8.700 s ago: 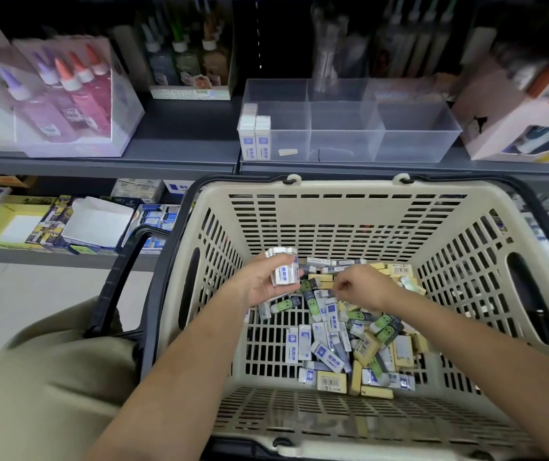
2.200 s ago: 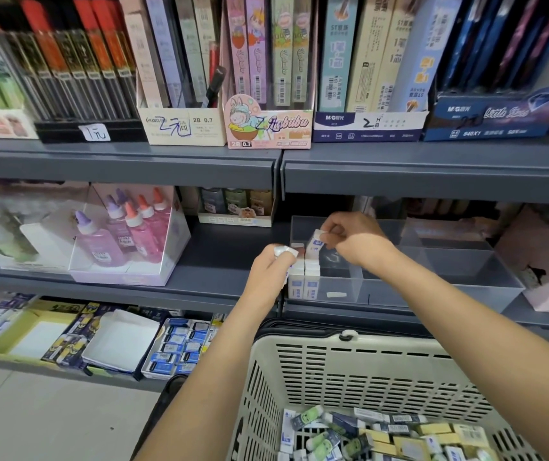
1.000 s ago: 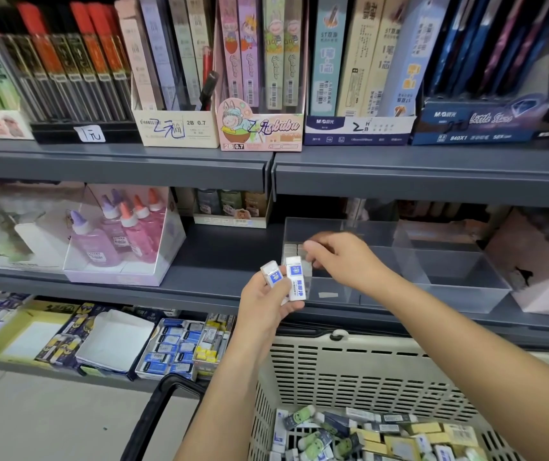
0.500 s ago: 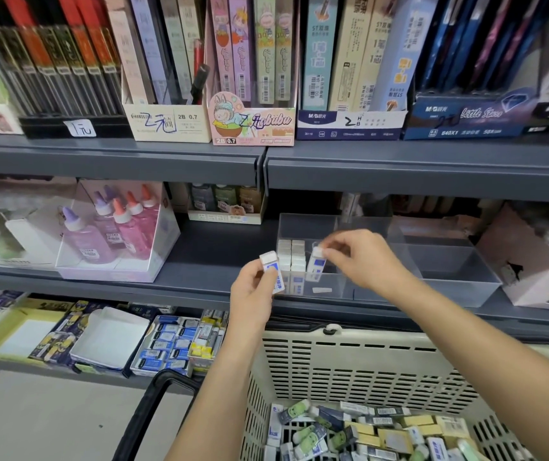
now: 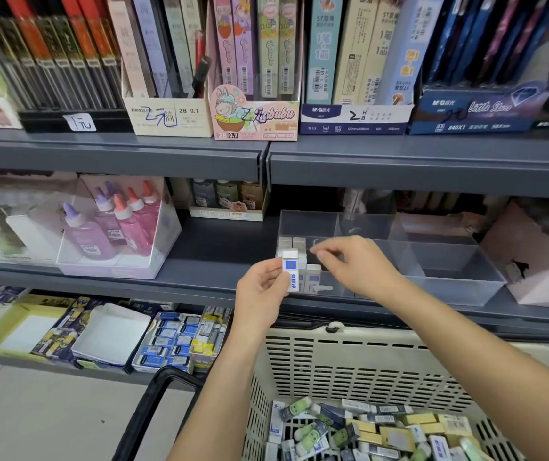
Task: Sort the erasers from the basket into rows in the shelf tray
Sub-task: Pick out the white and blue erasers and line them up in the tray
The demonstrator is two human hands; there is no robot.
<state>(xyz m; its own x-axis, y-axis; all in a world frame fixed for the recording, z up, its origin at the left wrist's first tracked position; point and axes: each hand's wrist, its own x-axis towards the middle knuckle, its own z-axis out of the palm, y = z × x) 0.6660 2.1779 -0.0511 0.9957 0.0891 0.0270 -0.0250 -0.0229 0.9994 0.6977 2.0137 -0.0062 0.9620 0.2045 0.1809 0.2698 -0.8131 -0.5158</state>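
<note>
**Eraser held upright at tray front**

Left hand (image 5: 261,294): fingers pinch one blue-labelled eraser (image 5: 290,274), just before the shelf tray (image 5: 449,289). Right hand (image 5: 354,266): fingers drawn together over the standing erasers (image 5: 312,278); cannot tell if pinching. Basket (image 5: 366,339) below both.

There is just the one camera, worn on the person's head, looking forward and tipped down at the grey metal shelving (image 5: 116,151) from close by. Both bare forearms rise from the bottom edge. The left hand (image 5: 261,289), gripping a white eraser with a blue label (image 5: 290,272), and the right hand (image 5: 357,266) meet near mid-frame, in front of the clear plastic divided tray (image 5: 459,277). The beige slotted plastic basket (image 5: 349,364) lies right beneath the lens, cut off at the lower right. The wide lens bows the shelf edges, and pale floor (image 5: 50,410) shows at the lower left.
</note>
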